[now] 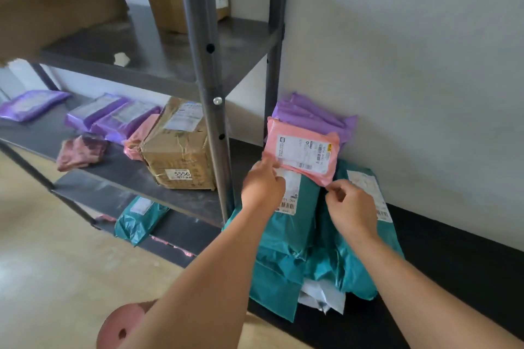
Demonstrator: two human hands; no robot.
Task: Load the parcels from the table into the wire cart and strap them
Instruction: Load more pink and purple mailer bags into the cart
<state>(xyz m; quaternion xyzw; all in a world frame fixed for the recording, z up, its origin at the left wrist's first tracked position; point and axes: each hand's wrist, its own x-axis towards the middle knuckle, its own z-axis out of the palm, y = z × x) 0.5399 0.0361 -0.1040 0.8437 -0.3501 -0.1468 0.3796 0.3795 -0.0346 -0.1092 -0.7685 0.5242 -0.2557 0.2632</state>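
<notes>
Because the pink parcel (302, 151) is held only by its two near corners, the slick film could slip from either pinch and drop back onto the teal parcels (286, 235) below. A careless lift might also drag the purple parcels (312, 116) just behind it by the wall.

Left hand (262, 184): fingers curled, pinching the left corner.

Right hand (350, 207): thumb and fingertips pinching the right corner.

Parcel is over the black table (453, 263); wire cart not in view.

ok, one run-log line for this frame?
step: parcel pick | left hand: pinches pink parcel corner | right hand: pinches opposite corner | below: teal parcels on black table
</notes>
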